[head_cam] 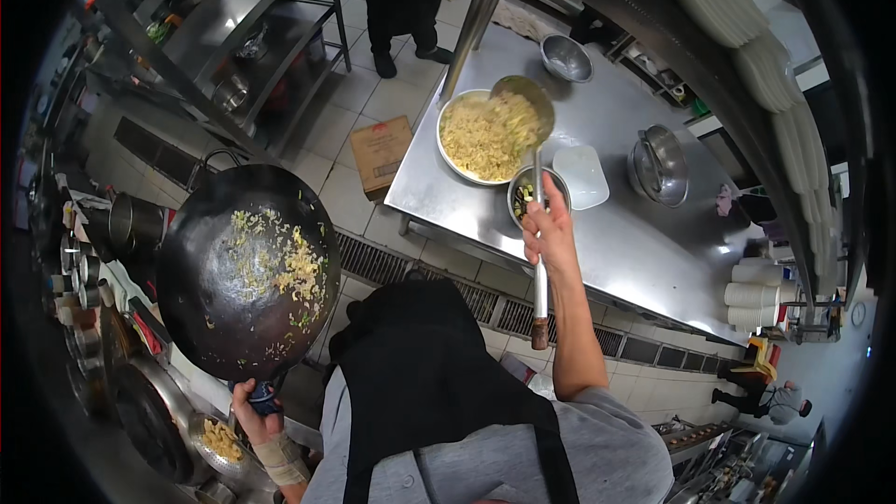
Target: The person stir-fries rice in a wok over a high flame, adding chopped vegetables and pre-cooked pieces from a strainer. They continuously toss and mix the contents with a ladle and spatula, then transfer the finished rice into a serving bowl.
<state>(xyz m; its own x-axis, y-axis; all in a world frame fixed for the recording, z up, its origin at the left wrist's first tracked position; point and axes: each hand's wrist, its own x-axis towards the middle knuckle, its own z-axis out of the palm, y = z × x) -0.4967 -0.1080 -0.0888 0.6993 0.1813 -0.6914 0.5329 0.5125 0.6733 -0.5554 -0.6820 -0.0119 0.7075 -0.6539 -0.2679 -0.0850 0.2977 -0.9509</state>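
Observation:
My left hand (pixel 256 414) grips the handle of a black wok (pixel 203 273) through a blue patterned cloth (pixel 264 399). The wok is tilted, and bits of fried rice (pixel 301 267) and chopped greens cling to its inside. A long metal ladle (pixel 540 287) with a wooden end is in my right hand (pixel 549 227). Its round head (pixel 537 101) is over the right side of a large white-rimmed bowl (pixel 448 157). Fried rice (pixel 483 136) fills the bowl, and rice at the ladle is blurred. Below my right fingers stands a small metal bowl (pixel 516 215) with dark and green pieces.
The steel table (pixel 630 245) also carries a white plastic container (pixel 581 178) and metal bowls (pixel 567 59). Stacked plates (pixel 728 7) line an overhead shelf. A cardboard box (pixel 381 154) sits on the floor. A co-worker (pixel 402 0) stands beyond; a strainer (pixel 224 444) holds yellow food.

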